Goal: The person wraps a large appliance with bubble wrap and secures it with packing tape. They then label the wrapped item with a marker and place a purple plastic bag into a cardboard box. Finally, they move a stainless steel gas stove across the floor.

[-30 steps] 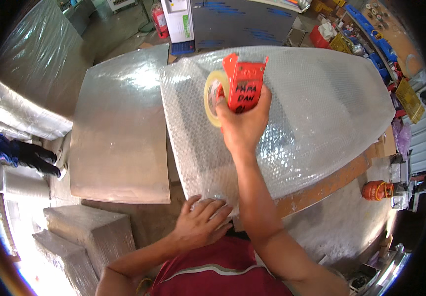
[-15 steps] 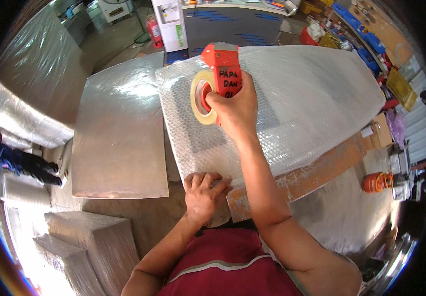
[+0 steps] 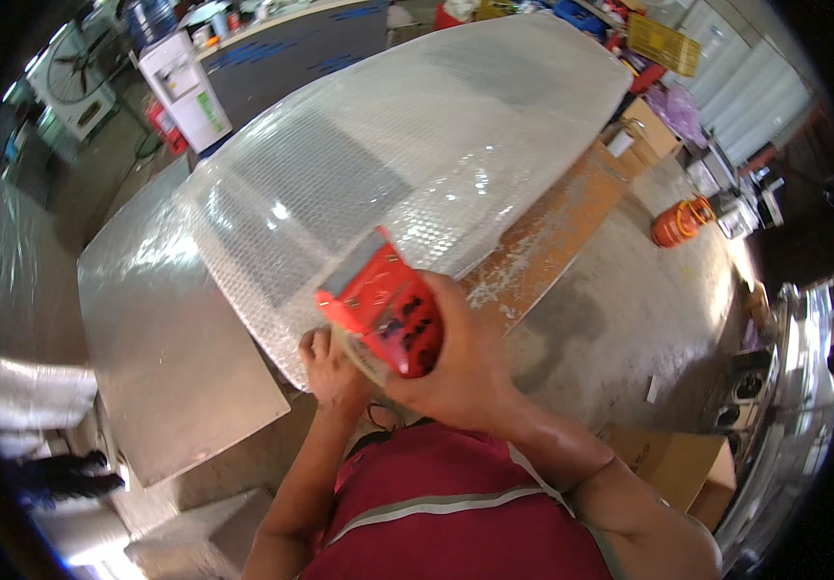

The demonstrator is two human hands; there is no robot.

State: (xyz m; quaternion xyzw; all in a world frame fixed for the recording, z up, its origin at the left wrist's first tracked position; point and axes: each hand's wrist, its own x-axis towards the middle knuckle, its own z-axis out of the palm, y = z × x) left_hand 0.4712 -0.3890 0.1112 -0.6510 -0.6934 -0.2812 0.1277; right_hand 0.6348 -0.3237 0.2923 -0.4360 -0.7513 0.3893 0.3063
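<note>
My right hand [image 3: 465, 358] is closed around a red handheld tape dispenser [image 3: 388, 309], which is tilted, with the edge of its pale tape roll [image 3: 364, 358] partly hidden beneath. Left of it, my left hand [image 3: 333, 377] has its fingers curled over the near edge of the bubble wrap [image 3: 436, 179], close to a corner. That clear wrap covers a large, long panel with rounded far corners. The dispenser hangs above the near part of the wrap and hides some of my left fingers.
A film-covered flat panel [image 3: 166, 329] lies to the left. Under the wrapped panel's right side runs a worn brown board [image 3: 552, 237]. An orange gas cylinder [image 3: 680, 222] and an open cardboard box [image 3: 673, 469] stand at right. A white water dispenser [image 3: 185, 87] is at the back left.
My right hand has brought the tape dispenser down toward my left hand and turned it. My left hand stays at the wrap's near edge. The whole view has turned and shifted rightward.
</note>
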